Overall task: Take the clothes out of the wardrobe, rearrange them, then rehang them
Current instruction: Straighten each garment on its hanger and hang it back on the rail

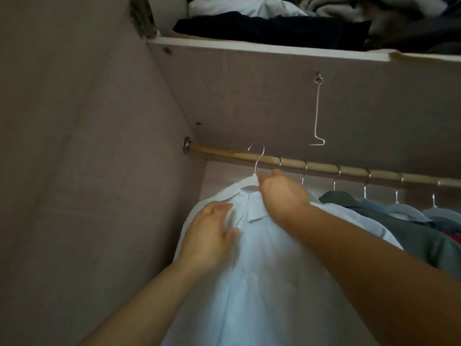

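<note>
A white shirt (262,270) hangs on a white hanger (249,184) whose metal hook (257,156) is in front of the wooden rail (224,153), not over it. My right hand (282,193) grips the hanger's neck just under the hook. My left hand (212,233) holds the shirt's front at the collar, thumb pressed into the cloth. Several other shirts (374,211), grey-green and blue, hang on the rail to the right.
The wardrobe's side wall (87,171) is close on the left. A shelf (249,47) above carries folded dark and white clothes (274,28). A bent wire hook (317,116) dangles from the shelf's underside. The rail's left end is bare.
</note>
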`<state>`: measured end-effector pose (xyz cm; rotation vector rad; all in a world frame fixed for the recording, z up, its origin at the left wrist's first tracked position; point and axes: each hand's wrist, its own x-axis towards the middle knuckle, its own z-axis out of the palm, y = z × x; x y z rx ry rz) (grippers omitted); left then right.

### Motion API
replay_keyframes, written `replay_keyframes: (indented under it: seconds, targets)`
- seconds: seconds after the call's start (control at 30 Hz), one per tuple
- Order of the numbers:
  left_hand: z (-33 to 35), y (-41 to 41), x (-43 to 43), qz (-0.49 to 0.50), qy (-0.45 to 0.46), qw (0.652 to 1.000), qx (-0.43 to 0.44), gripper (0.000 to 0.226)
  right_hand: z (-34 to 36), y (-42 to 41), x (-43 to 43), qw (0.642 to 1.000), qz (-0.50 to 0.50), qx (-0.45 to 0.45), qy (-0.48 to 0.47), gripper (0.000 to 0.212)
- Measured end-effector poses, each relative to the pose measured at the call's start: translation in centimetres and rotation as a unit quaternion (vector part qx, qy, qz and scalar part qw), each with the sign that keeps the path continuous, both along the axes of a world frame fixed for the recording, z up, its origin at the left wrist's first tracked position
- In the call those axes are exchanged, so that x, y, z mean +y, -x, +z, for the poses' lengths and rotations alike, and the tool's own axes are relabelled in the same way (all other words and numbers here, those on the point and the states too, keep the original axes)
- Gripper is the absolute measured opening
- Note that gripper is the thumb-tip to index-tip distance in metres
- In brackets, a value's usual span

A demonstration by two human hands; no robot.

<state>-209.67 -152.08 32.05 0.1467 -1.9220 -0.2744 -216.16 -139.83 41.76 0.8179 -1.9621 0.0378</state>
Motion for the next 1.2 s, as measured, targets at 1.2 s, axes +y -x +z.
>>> replay_keyframes:
  seconds: [1.2]
  targets:
    - [-7.9,-2.7,0.3,0.081,-0.067,0.971,-0.213,0.056,-13.8,-2.6,0.8,0.985,0.077,-0.061,-0.142,0.041]
